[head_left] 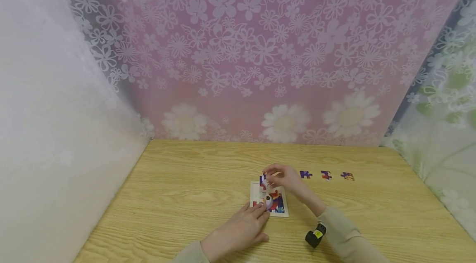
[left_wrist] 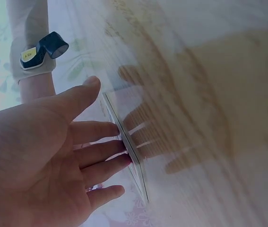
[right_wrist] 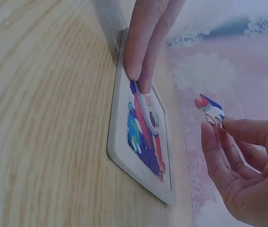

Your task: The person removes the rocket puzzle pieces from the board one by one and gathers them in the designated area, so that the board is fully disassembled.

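Observation:
A white-framed jigsaw puzzle board [head_left: 285, 205] lies on the table, partly filled with colourful pieces. My left hand [head_left: 241, 226] rests its straight fingertips on the near left part of the board; in the left wrist view those fingers [left_wrist: 100, 150] meet the board's edge. Over the far side of the board, my right hand [head_left: 289, 181] pinches a puzzle piece [right_wrist: 212, 111] between thumb and fingers. That piece is white, blue and red, raised clear of the board in the right wrist view. The left fingers cover part of the picture.
Three loose puzzle pieces lie in a row right of the board: a purple one [head_left: 305, 174], a red and purple one [head_left: 326, 175] and an orange and purple one [head_left: 347, 176]. A flowered pink curtain [head_left: 230, 89] borders the wooden table [head_left: 178, 197] at the back.

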A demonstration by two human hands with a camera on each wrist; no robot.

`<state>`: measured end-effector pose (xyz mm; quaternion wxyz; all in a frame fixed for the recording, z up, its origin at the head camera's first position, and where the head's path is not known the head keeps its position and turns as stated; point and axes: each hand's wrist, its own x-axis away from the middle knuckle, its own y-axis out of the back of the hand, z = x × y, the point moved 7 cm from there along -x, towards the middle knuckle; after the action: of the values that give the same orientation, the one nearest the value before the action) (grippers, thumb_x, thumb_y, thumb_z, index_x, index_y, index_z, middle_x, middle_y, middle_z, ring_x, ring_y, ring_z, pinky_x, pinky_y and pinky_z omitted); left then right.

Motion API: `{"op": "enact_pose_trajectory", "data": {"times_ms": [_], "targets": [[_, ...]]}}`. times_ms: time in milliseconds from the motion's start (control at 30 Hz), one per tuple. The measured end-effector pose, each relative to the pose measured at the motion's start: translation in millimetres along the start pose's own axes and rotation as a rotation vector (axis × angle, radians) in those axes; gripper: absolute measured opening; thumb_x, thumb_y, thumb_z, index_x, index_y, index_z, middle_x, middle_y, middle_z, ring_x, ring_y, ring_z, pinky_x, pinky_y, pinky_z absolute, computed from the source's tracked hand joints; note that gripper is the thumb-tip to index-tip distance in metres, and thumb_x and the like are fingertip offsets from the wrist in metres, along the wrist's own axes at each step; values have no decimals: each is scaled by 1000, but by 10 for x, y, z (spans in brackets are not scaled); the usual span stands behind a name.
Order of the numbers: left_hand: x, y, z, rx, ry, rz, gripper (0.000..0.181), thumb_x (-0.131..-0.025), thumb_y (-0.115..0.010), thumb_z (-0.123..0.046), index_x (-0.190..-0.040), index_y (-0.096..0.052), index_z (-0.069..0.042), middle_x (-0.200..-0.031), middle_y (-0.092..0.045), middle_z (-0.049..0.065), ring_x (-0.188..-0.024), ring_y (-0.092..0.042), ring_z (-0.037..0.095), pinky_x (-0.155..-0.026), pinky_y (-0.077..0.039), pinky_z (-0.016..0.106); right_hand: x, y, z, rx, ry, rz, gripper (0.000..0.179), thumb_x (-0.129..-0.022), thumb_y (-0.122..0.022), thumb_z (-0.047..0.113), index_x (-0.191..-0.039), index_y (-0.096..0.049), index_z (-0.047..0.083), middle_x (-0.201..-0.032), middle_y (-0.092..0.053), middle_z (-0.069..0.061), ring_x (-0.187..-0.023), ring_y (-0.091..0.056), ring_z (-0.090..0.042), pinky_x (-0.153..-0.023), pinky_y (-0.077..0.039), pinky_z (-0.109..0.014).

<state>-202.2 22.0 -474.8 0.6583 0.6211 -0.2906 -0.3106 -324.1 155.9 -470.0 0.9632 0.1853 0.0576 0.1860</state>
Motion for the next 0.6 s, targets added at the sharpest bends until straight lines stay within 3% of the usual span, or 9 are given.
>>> {"op": "enact_pose_trajectory", "data": {"times_ms": [600], "targets": [[3,6,4,27,7,9,65,-100,-53,-55,-147,-53,-11,-156,-45,7,-142,-46,19,-115,-41,44,220,399,-180,17,-21,-86,31,-100,-64,10,-123,-63,-9,-113,-67,-23,-87,-70,-24,-76,-63,-37]]}}
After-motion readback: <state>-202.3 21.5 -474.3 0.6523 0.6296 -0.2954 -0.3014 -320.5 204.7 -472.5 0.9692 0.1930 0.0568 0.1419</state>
